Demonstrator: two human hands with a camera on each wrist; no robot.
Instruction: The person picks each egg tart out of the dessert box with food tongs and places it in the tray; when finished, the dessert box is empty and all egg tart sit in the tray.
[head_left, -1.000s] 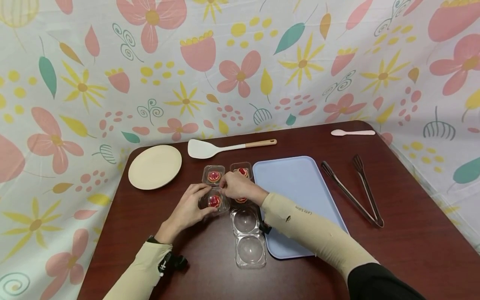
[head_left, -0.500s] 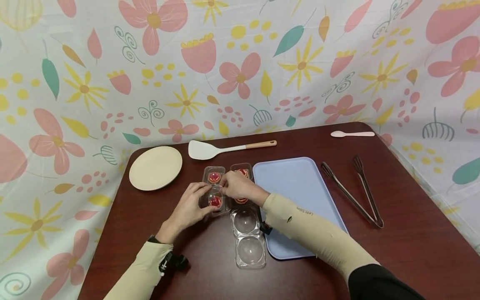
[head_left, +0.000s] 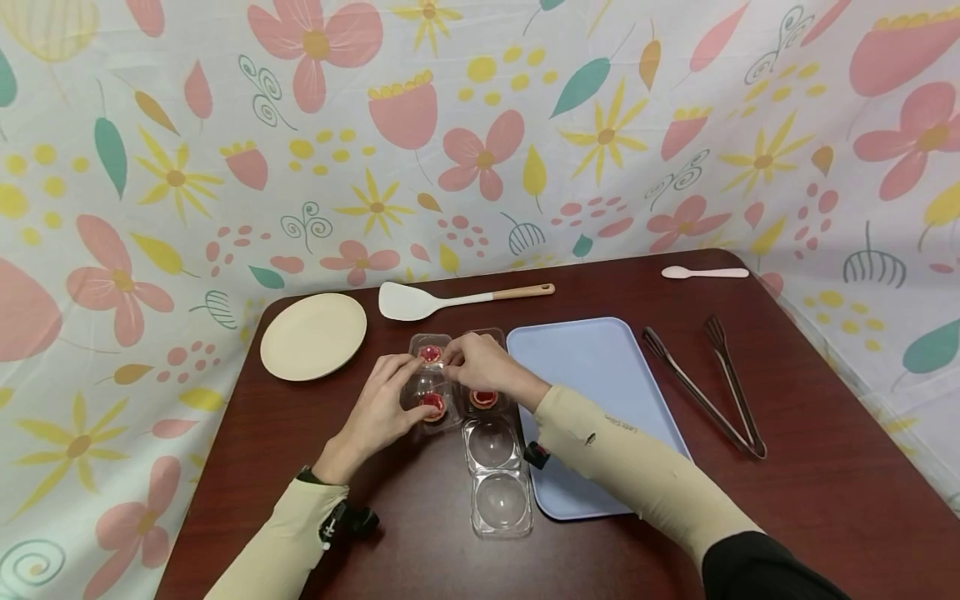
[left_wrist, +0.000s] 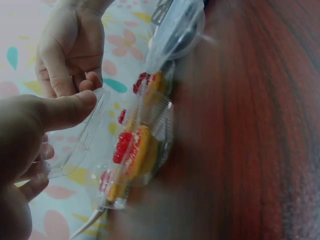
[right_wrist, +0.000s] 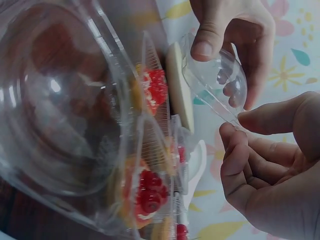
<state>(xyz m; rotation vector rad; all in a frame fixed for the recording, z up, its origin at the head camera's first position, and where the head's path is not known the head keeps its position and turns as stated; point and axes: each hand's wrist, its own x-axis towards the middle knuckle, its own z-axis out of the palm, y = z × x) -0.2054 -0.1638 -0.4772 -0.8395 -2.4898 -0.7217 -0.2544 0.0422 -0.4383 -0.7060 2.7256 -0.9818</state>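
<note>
Floral cloth [head_left: 483, 158] behind, dark red-brown counter [head_left: 405, 550] below. Blue tray [head_left: 577, 358] lies right of centre, partly under the right sleeve. Metal tongs [head_left: 759, 448] right of it, arms spread. White spatula [head_left: 408, 302], wooden handle, along far side; cream plate [head_left: 314, 337] far left. Both hands partly closed: left hand [head_left: 381, 398] has clear lid [right_wrist: 220, 80] between thumb and fingers, right hand [head_left: 487, 367] pinches its corner, thumb to forefinger, other fingers curled. Lid tilted, over near-left tart; can't tell if hinged on. Empty clear container [head_left: 501, 502] sits flipped open nearer, beside tray. Pink spoon [head_left: 705, 272] far right corner. Red-topped tarts [head_left: 483, 400] in clear containers around the hands.
</note>
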